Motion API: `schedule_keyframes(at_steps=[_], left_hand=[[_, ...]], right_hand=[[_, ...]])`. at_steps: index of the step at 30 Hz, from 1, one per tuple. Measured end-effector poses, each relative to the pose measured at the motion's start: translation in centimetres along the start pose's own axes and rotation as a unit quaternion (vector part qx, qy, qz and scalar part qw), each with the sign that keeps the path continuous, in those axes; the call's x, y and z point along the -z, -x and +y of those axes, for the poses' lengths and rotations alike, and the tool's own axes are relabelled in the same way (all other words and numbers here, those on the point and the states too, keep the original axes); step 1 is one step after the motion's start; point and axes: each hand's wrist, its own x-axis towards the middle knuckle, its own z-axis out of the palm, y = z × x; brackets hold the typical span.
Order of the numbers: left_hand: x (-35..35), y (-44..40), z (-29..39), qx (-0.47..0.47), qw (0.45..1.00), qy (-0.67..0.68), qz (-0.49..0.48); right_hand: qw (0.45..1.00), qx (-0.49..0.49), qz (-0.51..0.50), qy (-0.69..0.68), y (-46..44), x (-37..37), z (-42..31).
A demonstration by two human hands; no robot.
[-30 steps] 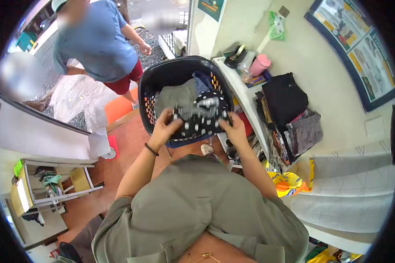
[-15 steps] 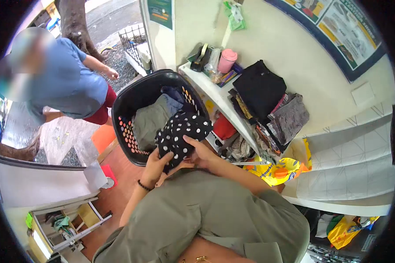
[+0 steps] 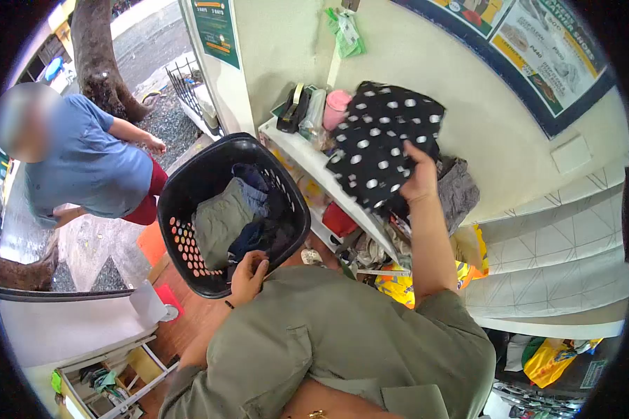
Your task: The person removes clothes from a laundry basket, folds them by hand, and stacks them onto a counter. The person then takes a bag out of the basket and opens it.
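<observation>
A folded black garment with white polka dots (image 3: 381, 133) lies over the stack of folded clothes on the white shelf. My right hand (image 3: 421, 178) grips its right side, thumb on top and the other fingers partly hidden. My left hand (image 3: 248, 279) is at the near edge of the black laundry basket (image 3: 164, 227), its fingers curled; whatever they grip is hidden. Inside the basket lie a grey-green garment (image 3: 220, 223) and dark blue clothes (image 3: 248, 241). A grey folded garment (image 3: 458, 192) shows at the stack's right.
A tape dispenser (image 3: 293, 108) and a pink tumbler (image 3: 337, 108) stand on the white shelf (image 3: 314, 157). Below are a red item (image 3: 339, 220) and a yellow plastic bag (image 3: 398, 290). At the left, a person in a blue shirt (image 3: 94, 157) stands near the doorway.
The polka-dot garment has moved from above the basket to the shelf stack, carried right by my right hand. My left hand has let go of it and stays by the basket.
</observation>
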Motion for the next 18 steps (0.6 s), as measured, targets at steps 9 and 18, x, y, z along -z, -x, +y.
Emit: schedule_keyframes(at_steps=[9, 18], left_hand=[[-2.0, -1.3, 2.7, 0.046, 0.972, -0.194, 0.122], [-1.8, -1.8, 5.1, 0.102, 0.968, -0.204, 0.101]], right_hand=[[0.871, 0.177, 0.305, 0.341, -13.2, 19.2, -2.2], [0.370, 0.312, 0.240, 0.841, -15.2, 7.7, 2.0]])
